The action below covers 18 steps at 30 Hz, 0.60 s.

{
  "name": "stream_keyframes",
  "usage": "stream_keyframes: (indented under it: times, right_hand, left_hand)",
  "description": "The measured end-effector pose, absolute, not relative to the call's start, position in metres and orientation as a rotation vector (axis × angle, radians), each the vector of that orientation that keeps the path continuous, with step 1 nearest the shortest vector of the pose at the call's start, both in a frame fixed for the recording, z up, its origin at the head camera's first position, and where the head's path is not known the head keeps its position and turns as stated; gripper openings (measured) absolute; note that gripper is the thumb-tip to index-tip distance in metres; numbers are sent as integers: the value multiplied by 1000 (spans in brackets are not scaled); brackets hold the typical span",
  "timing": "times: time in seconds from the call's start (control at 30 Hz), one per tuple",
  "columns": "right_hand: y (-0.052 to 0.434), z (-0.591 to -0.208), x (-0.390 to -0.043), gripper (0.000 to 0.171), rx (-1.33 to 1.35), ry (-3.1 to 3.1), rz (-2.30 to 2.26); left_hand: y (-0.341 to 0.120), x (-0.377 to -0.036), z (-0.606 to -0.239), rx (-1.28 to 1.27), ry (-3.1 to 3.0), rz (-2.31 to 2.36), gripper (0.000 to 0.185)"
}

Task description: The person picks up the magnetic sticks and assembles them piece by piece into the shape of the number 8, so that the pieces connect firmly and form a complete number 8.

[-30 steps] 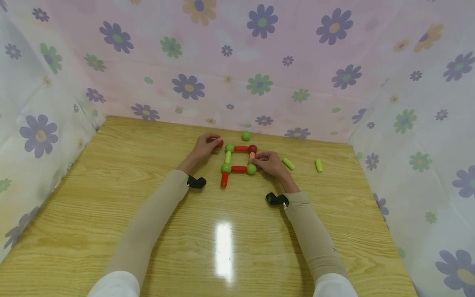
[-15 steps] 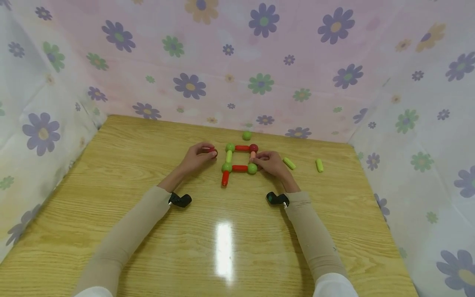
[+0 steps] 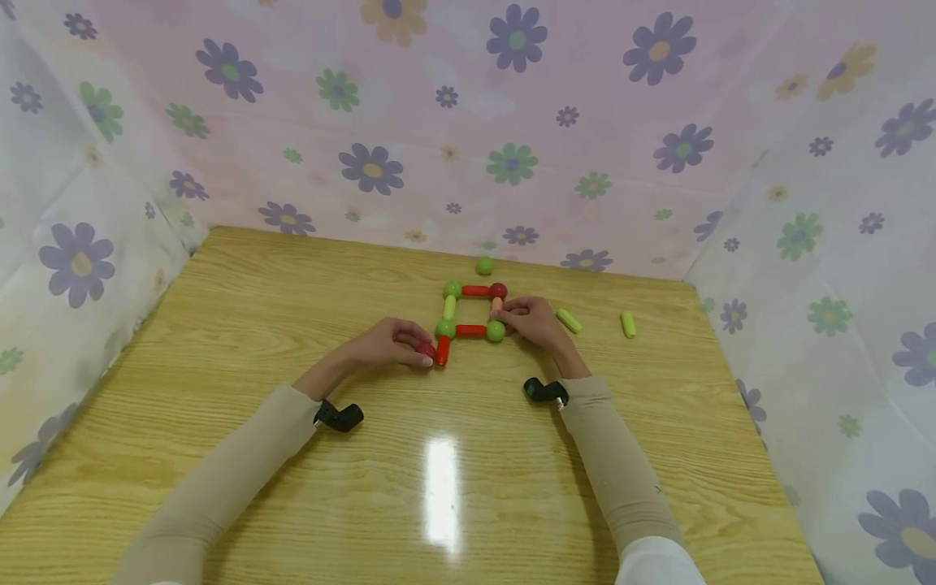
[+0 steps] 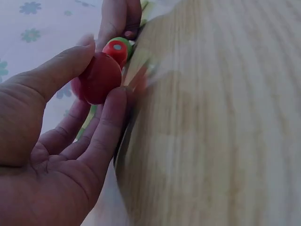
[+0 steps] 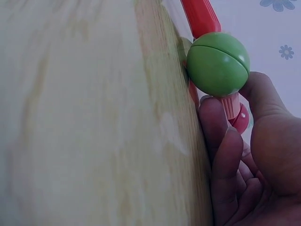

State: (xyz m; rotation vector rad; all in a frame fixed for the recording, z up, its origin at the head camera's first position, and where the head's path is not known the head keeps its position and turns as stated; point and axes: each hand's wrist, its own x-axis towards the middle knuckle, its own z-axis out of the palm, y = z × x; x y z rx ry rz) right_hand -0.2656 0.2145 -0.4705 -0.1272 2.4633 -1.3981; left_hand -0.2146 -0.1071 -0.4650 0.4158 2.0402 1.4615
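My left hand [image 3: 386,344] pinches a red ball [image 4: 99,79] between thumb and fingertips, right beside the red rod [image 3: 443,351] that sticks out from the frame's near left corner. In the left wrist view, that rod's end, with a pale metal disc, lies just beyond the ball. The square frame is built of rods and balls: a yellow-green rod [image 3: 449,309] on the left, red rods front and back, green balls at three corners and a dark red ball [image 3: 498,290] at the far right. My right hand [image 3: 535,322] pinches the salmon rod [image 5: 230,106] on the right side, below a green ball [image 5: 217,63].
A loose green ball [image 3: 485,266] lies behind the frame, near the flowered backdrop [image 3: 409,106]. Two loose yellow-green rods, a nearer rod [image 3: 569,321] and a farther rod [image 3: 628,325], lie to the right on the wooden table [image 3: 329,504].
My left hand has drawn back from the frame's far left corner with the red ball, then come forward to the projecting red rod's free end. The right hand keeps its grip on the salmon rod.
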Motion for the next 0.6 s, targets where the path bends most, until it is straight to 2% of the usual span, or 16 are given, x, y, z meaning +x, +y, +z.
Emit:
stream_keyframes:
  times: [0.27,0.6]
  right_hand:
    - [213,-471,-266,42,-126,2457,-1427]
    - [211,-470,-271,44,-84,2435,-1471]
  left_hand:
    - [-102,-199,-469,533,1983,1443,36]
    - [-91,-191,-473,496,2139,1492,32]
